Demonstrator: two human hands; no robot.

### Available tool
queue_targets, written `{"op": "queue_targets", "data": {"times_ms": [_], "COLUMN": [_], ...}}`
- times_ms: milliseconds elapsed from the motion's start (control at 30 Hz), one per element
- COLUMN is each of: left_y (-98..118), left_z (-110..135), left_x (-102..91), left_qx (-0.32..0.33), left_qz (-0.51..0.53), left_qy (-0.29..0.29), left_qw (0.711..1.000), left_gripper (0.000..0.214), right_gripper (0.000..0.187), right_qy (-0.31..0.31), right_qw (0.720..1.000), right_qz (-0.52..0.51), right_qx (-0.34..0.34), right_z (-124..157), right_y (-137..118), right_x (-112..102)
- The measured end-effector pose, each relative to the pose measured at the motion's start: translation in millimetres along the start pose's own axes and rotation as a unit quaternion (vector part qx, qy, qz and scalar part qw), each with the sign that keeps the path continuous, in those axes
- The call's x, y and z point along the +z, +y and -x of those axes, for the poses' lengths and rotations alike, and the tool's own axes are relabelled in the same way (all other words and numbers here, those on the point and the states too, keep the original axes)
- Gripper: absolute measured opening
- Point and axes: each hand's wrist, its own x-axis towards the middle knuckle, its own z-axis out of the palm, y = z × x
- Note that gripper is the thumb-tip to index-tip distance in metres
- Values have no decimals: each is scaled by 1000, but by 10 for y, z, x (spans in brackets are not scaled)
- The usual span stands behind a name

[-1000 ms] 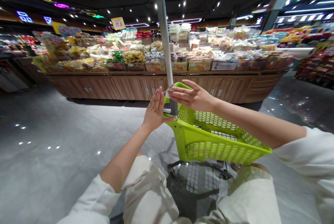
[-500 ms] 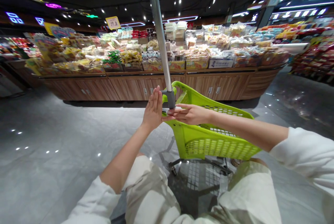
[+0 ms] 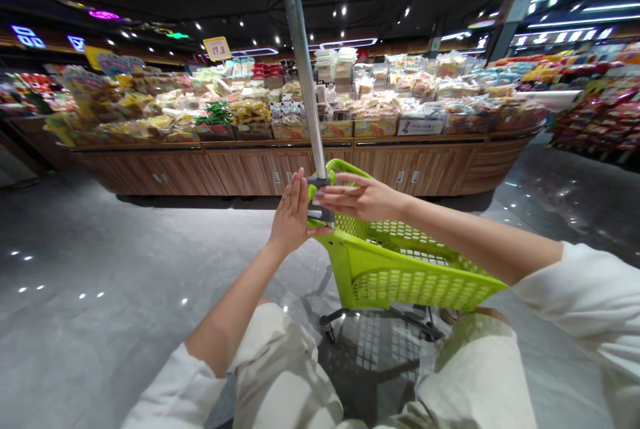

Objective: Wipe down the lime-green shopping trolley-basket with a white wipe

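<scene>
Left hand (image 3: 294,212) and right hand (image 3: 363,197) open, fingers straight, either side of grey bracket (image 3: 320,199) on metal pole (image 3: 302,76), lime-green cart (image 3: 400,276) just below, wooden desk (image 3: 280,172) of packaged snacks (image 3: 240,106) ahead, yellow price sign (image 3: 217,48) reading 19.8

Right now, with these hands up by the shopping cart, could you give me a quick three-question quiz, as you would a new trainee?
1. What number does the yellow price sign above the packaged snacks show?
2. True or false: the right hand is clenched in a fist around the metal pole of the lime-green shopping cart.
3. How is the left hand held?
A. Open, with its fingers pointing up, beside the metal pole
B. Lying in the cart
C. Holding the yellow price sign

Key:
1. 19.8
2. False: its fingers are extended.
3. A
</scene>
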Motion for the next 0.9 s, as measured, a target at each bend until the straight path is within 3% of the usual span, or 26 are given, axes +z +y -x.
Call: {"op": "queue_targets", "data": {"times_ms": [67, 133, 300, 500, 700, 833, 900], "left_y": [7, 8, -1, 16, 25, 30, 33], "left_z": [-5, -11, -10, 1, 15, 32, 35], "left_x": [-5, -13, -6, 13, 21, 61, 71], "left_qx": [-2, 1, 4, -5, -8, -9, -11], "left_qz": [2, 2, 7, 7, 17, 8, 8], "left_qy": [5, 6, 6, 12, 8, 22, 27], "left_qw": [1000, 1000, 1000, 1000, 1000, 1000, 1000], "left_gripper": [114, 115, 117, 114, 116, 117, 116], "right_gripper": [42, 41, 33, 40, 35, 45, 46], "right_qy": [6, 6, -8, 5, -40, -21, -10], "right_qw": [998, 998, 998, 996, 998, 999, 998], "right_qz": [15, 14, -1, 44, 17, -6, -18], "right_qx": [55, 64, -55, 72, -51, 39, 66], "right_z": [-43, -33, 49, -32, 38, -79, -90], "right_y": [50, -20, -217, -36, -178, 39, 25], "right_x": [-35, -21, 63, 1, 47, -35, -19]}}
